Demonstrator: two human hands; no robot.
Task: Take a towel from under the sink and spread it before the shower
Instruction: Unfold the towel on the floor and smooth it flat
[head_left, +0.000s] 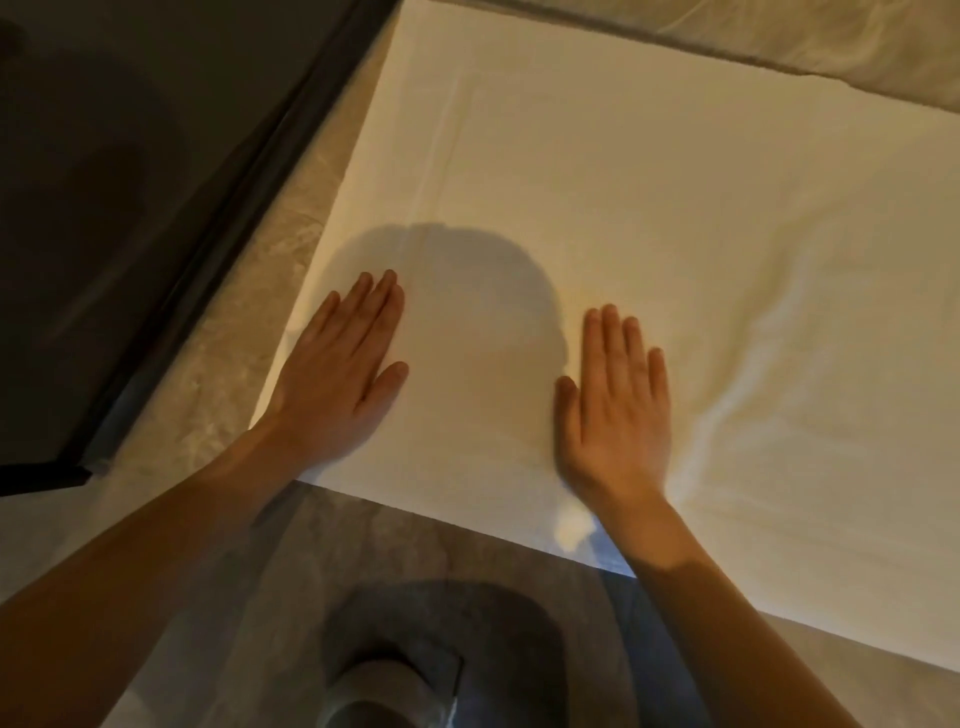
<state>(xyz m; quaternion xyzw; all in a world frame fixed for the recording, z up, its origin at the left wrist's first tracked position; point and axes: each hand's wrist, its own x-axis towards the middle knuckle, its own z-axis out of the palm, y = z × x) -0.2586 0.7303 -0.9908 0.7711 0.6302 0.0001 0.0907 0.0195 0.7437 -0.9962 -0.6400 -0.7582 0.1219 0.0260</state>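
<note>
A white towel (649, 223) lies spread flat on the marbled floor, filling most of the head view. My left hand (337, 379) rests palm down on its near left part, fingers straight and together. My right hand (615, 410) lies flat on the towel to the right of it, fingers slightly apart. Neither hand holds anything. Soft wrinkles run across the towel to the right of my right hand. A shadow of a head falls between the hands.
A dark shower threshold and glass (171, 244) run along the towel's left side, with a strip of beige marbled floor (228, 374) between. Grey floor (395, 551) lies along the towel's near edge. A knee (374, 691) shows at the bottom.
</note>
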